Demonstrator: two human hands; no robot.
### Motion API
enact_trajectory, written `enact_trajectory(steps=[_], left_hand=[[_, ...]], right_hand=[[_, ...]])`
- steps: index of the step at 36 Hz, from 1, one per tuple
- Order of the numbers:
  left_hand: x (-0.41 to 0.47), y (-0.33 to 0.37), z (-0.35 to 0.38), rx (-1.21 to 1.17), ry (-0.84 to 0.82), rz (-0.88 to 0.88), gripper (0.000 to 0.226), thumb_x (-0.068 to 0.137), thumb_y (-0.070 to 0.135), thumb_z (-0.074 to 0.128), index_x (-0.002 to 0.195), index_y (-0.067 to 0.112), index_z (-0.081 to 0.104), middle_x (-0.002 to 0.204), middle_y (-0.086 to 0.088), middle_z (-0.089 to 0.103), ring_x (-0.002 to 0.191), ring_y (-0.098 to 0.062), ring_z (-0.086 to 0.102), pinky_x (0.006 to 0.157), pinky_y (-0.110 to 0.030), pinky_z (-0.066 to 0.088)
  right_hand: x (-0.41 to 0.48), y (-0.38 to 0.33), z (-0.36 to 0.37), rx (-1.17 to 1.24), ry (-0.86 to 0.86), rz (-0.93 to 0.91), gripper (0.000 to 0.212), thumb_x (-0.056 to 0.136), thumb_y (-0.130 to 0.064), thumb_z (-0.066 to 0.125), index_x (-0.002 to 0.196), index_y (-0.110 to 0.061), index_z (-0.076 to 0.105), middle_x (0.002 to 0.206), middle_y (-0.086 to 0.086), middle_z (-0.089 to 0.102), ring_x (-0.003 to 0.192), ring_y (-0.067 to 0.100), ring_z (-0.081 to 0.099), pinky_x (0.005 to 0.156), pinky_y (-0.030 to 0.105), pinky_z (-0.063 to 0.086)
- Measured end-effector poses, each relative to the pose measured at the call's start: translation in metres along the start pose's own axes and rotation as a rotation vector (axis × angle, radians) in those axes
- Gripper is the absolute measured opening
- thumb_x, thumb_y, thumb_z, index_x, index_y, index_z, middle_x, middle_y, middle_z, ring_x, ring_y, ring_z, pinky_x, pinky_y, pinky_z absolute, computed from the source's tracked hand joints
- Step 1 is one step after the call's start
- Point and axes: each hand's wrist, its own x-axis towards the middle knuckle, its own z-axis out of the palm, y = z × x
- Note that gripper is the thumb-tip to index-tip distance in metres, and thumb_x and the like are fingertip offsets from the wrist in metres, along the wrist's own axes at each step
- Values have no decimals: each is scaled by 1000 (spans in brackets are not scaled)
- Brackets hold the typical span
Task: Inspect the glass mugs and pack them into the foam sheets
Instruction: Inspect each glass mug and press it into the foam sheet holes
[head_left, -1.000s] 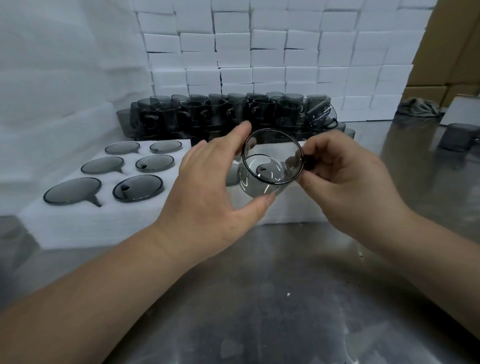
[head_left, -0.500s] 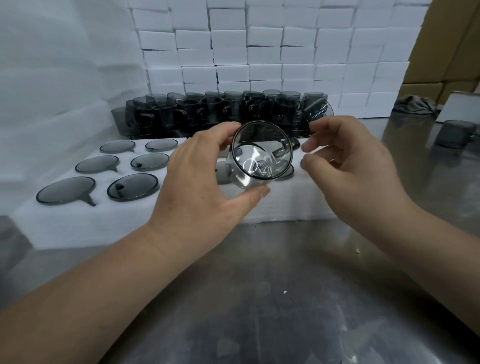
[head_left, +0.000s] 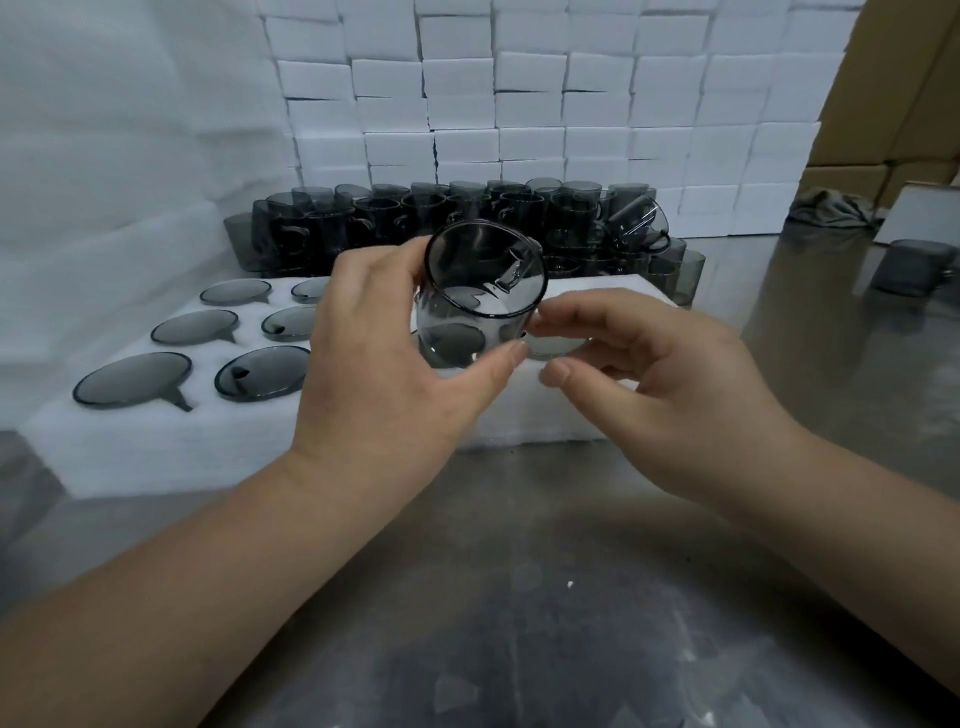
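- The step in hand looks like inspection: the left hand (head_left: 374, 364) holds one smoky glass mug (head_left: 483, 296) up in front of the camera. The mug is tilted, with its open mouth turned toward the viewer.
- The left fingers (head_left: 506, 361) are curled round the mug's wall, thumb low on the near side and forefinger over the top of the rim. It is a firm wrap-around hold.
- The mug's handle (head_left: 511, 275) shows through the glass on the far side, away from the palm.
- The right hand (head_left: 675, 384) hovers just beside the mug at its lower right, fingers loosely bent and gripping nothing. Its forefinger tip is at the glass, but I cannot tell whether it touches.
- The mug hangs above the foam sheet (head_left: 156, 447), over its right part. That part is mostly hidden behind the hands, so free pockets there cannot be confirmed.
- On the sheet's left part six packed mugs (head_left: 262, 373) sit sunk in pockets, only their rims showing, with handle slots pointing to the near right.
- A crowd of unpacked mugs (head_left: 467, 218) stands behind the sheet on the table (head_left: 519, 597), so the job seems far from finished.
- Judged from this, the next move calls for the right hand to help turn the glass for a last check. The mug then needs lowering upright into a free pocket, with its handle lined up with the slot.
- The glass is smooth and hard, so a slack hold could let it slip.
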Motion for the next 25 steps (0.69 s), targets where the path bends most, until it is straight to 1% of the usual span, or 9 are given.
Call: enact_trajectory(steps=[2, 4, 6, 8, 12, 15, 17, 20, 25], left_hand=[[0, -1, 1, -7, -5, -11, 64, 63, 45, 65, 120, 17, 54, 112, 8, 38, 101, 3, 38, 88, 4, 22], [1, -2, 1, -12, -25, -9, 62, 65, 47, 65, 120, 20, 55, 113, 11, 37, 99, 10, 36, 87, 6, 19], [2, -3, 1, -31, -57, 0, 58, 66, 53, 65, 119, 30, 53, 108, 21, 38, 96, 19, 36, 84, 7, 19], [2, -4, 0, -51, -91, 1, 57, 66, 54, 63, 119, 35, 51, 106, 27, 38, 99, 26, 33, 83, 8, 19], [2, -5, 2, -70, -171, -12, 63, 73, 45, 60, 131, 24, 49, 113, 18, 45, 101, 21, 37, 83, 6, 20], [1, -4, 2, -108, -214, -18, 56, 77, 37, 57, 131, 23, 48, 106, 18, 46, 96, 21, 39, 79, 6, 22], [1, -4, 0, -135, -236, -30, 59, 75, 34, 53, 132, 23, 47, 104, 17, 46, 95, 19, 40, 78, 6, 24], [1, -4, -1, -145, -262, -33, 63, 74, 35, 50, 135, 21, 45, 103, 15, 46, 94, 15, 40, 78, 5, 24], [0, -3, -3, -177, -304, 15, 49, 75, 42, 52, 121, 28, 50, 96, 17, 45, 93, 13, 43, 77, 3, 26]], right_hand=[[-1, 0, 1, 0, -10, 1, 35, 77, -27, 58, 103, -48, 50, 100, -29, 59, 85, -7, 63, 80, 10, 48], [-1, 1, 1, -10, -9, 13, 42, 77, -28, 57, 118, -37, 55, 103, -24, 61, 86, -7, 62, 81, 11, 48], [-1, 2, 2, -16, -14, 27, 50, 78, -28, 56, 127, -24, 54, 106, -19, 62, 88, -6, 62, 82, 13, 48], [0, 3, 2, -26, -28, 33, 52, 80, -27, 58, 131, -21, 52, 108, -18, 61, 89, -4, 62, 84, 16, 48], [1, 6, -1, -53, -19, 67, 51, 86, -16, 60, 134, -25, 47, 112, -19, 59, 90, 2, 61, 87, 30, 49], [1, 7, -3, -60, 17, 60, 51, 86, -14, 58, 133, -28, 47, 107, -22, 58, 86, 2, 59, 83, 23, 48], [1, 6, -5, -61, 29, 47, 51, 86, -11, 58, 133, -27, 47, 105, -20, 57, 84, 1, 57, 79, 17, 46], [1, 5, -6, -61, 27, 43, 51, 86, -11, 57, 133, -26, 46, 101, -18, 56, 82, 2, 55, 76, 16, 45], [2, 4, -7, -52, 42, 67, 51, 86, -15, 58, 132, -33, 47, 93, -21, 53, 78, 4, 56, 81, 34, 49]])
